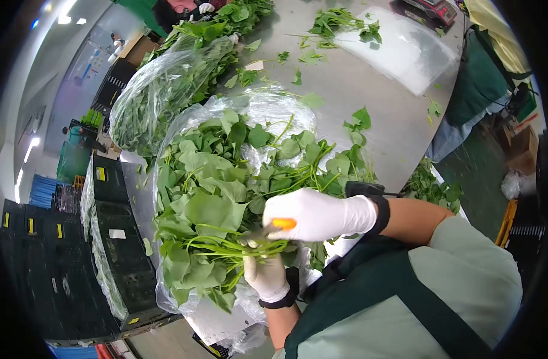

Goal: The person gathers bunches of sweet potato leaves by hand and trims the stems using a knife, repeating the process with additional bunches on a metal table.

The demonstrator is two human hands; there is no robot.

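Note:
My left hand (265, 276), in a white glove, grips a bunch of green stems (226, 246) with broad leaves. My right hand (316, 214), also white-gloved, is closed on a small tool with an orange handle (284, 224); its greyish end lies by the stems, just above my left fingers. Around and beyond both hands spreads a large heap of leafy greens (211, 173) on clear plastic (280, 107). Blurring at the tool's tip hides its exact shape.
Bagged greens (166, 96) lie upper left on the metal table (340, 78). Clear plastic sheets (399, 51), loose stems (334, 21) and a red device (432, 11) are further back. Black crates (52, 263) stand left. Co-workers' gloved hand (206, 8) and dark apron (480, 75) show at the edges.

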